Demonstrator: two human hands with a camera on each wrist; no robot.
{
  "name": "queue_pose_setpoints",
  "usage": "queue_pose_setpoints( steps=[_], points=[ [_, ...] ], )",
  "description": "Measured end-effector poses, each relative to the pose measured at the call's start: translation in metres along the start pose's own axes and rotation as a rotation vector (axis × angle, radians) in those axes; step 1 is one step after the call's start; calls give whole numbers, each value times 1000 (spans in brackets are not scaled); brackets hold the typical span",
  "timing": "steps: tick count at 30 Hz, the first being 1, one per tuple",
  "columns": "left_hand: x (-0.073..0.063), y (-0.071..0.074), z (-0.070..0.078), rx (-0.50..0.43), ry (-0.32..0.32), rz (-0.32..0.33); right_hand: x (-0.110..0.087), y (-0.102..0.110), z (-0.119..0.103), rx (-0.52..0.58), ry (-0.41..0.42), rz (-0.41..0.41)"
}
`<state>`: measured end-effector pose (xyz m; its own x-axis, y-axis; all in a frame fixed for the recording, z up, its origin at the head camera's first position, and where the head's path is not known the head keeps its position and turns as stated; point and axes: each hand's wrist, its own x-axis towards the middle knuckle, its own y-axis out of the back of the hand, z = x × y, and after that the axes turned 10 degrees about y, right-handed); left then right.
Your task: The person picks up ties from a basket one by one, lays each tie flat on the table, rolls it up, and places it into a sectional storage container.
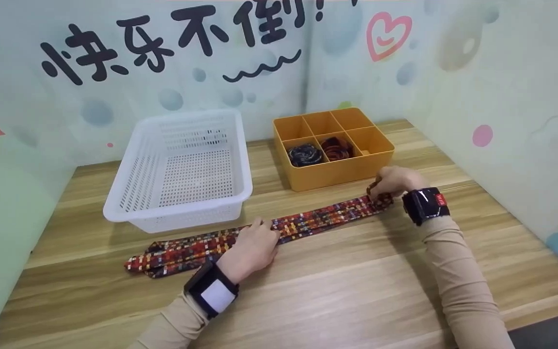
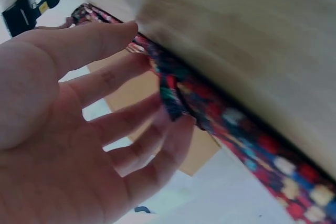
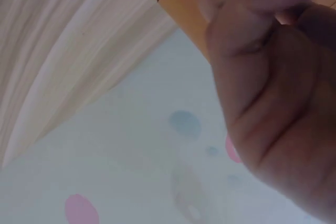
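Observation:
A necktie [image 1: 315,220] with a red, yellow and blue woven-check pattern lies folded lengthwise, slanting across the wooden table. On its middle rests my left hand [image 1: 255,245]. In the left wrist view, the fingers of that hand [image 2: 94,108] are nearly straight, their tips touching the necktie's edge [image 2: 262,150], and the thumb is held apart. My right hand [image 1: 395,180] pinches the narrow right end of the necktie, where the fabric is bunched. In the right wrist view, the curled fingers of that hand [image 3: 278,87] show, but the necktie is hidden.
A white perforated plastic basket [image 1: 177,211] stands behind the necktie at left. At the back right is an orange divided box [image 1: 339,172]. Two of its front compartments hold a dark rolled bundle [image 1: 305,155] and a brownish-red rolled bundle [image 1: 337,149]. Printed walls border the table.

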<state>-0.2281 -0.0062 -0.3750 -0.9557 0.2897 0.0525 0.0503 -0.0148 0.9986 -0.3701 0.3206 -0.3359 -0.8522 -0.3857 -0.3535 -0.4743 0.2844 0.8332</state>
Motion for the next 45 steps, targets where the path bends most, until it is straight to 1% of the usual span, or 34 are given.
queue_pose_setpoints(
  steps=[3, 6, 8, 11, 13, 15, 18, 21, 24, 26, 27, 31, 33, 34, 36, 40, 42, 45],
  points=[
    [8, 5, 16, 48, 47, -73, 0, -1, -1, -17, 4, 21],
    [23, 10, 40, 74, 62, -130, 0, -3, -2, -21, 18, 24],
    [37, 11, 58, 66, 41, -147, 0, -4, -1, -23, 32, 26],
    [64, 10, 85, 44, -17, -143, 2, -5, 1, -26, 70, 17],
    [83, 8, 102, 36, -38, -137, 4, -6, 2, -24, 117, 8],
    [99, 4, 115, 33, -46, -127, 7, -6, 5, -35, 191, 4],
    [116, -3, 130, 32, -38, -112, 11, -7, 9, -62, 334, 21],
    [125, -8, 138, 49, -54, -59, 13, -6, 14, -76, 440, 52],
    [128, -11, 142, 54, -62, -12, 13, -3, 18, -99, 488, 73],
    [129, -12, 143, 62, -62, -2, 11, 0, 19, -97, 475, 56],
    [130, -12, 143, 59, -57, 1, 10, 2, 20, -85, 456, 35],
    [132, -13, 145, 41, -41, 15, 4, 6, 18, -17, 378, -75],
    [133, -14, 146, 25, -27, 27, 3, 7, 18, -5, 374, -110],
    [134, -14, 147, 22, -22, 30, 2, 7, 18, -9, 385, -114],
    [135, -15, 149, 20, -1, 33, 2, 7, 19, -10, 407, -104],
    [136, -15, 151, 21, 46, 17, 0, 9, 19, -21, 433, -46],
    [136, -14, 152, 7, 68, 8, 0, 9, 18, -30, 438, -26],
    [137, -12, 153, -30, 90, -6, 0, 9, 16, -67, 454, -19]
  ],
)
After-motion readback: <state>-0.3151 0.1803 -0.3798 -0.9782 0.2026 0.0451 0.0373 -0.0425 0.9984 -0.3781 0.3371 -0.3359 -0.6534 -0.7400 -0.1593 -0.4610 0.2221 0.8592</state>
